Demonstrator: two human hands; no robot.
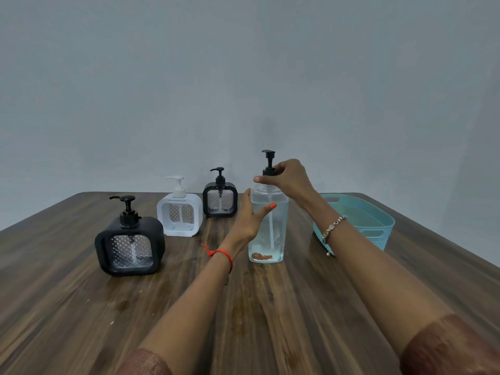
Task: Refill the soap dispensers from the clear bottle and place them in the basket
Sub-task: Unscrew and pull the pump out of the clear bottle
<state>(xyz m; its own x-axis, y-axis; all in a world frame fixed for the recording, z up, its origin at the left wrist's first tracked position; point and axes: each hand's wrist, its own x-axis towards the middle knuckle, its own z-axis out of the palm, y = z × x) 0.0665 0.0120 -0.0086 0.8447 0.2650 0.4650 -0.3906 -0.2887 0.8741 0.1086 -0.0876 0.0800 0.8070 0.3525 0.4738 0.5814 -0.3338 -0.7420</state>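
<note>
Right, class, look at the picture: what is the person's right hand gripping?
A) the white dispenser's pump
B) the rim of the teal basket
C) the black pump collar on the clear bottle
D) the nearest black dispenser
C: the right hand has its fingers curled round the black pump collar on top of the clear bottle, while the left hand holds the bottle's side.

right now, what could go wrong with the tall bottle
1. The clear bottle looks nearly full. If the left hand holds it loosely while the right hand twists the pump collar, it may tip or spill.
2. The long tube inside would likely drip liquid on the table when lifted out.
</note>
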